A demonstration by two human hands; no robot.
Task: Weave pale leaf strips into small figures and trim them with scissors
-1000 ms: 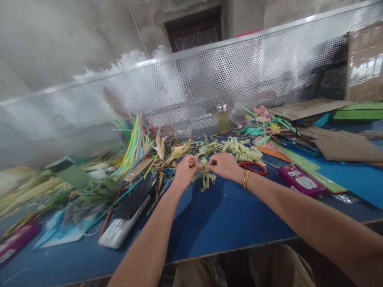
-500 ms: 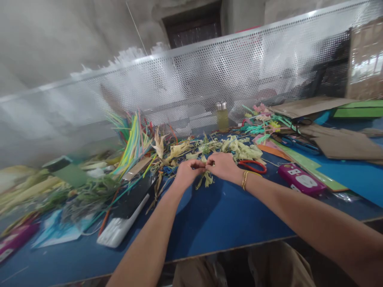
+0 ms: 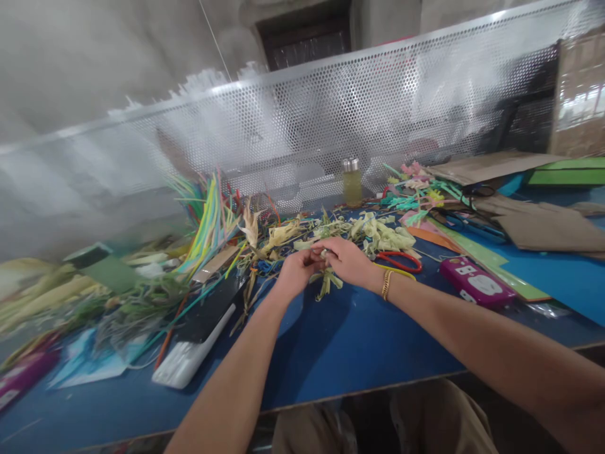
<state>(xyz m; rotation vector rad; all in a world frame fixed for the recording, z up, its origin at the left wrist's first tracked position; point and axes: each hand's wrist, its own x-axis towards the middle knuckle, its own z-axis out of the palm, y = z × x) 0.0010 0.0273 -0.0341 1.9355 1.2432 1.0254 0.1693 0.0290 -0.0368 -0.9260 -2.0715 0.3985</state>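
My left hand [image 3: 293, 272] and my right hand [image 3: 347, 260] meet over the blue table [image 3: 331, 353], fingers pinched together on a small bundle of pale green leaf strips [image 3: 327, 281]. The loose ends of the strips hang below my fingers and touch the table. A gold bracelet sits on my right wrist. Just behind my hands lies a heap of similar curled leaf strips [image 3: 378, 234].
Red-handled scissors [image 3: 399, 261] lie right of my right hand, a purple box [image 3: 475, 283] further right. A black-and-white flat device [image 3: 201, 337] lies left. Coloured straws [image 3: 208, 224], a small bottle [image 3: 351, 183], cardboard sheets [image 3: 543, 230] and a perforated metal screen [image 3: 331, 126] stand behind.
My two hands have drawn closer together, with my right fingers now over my left, and the leaf bundle has been pulled tighter between them.
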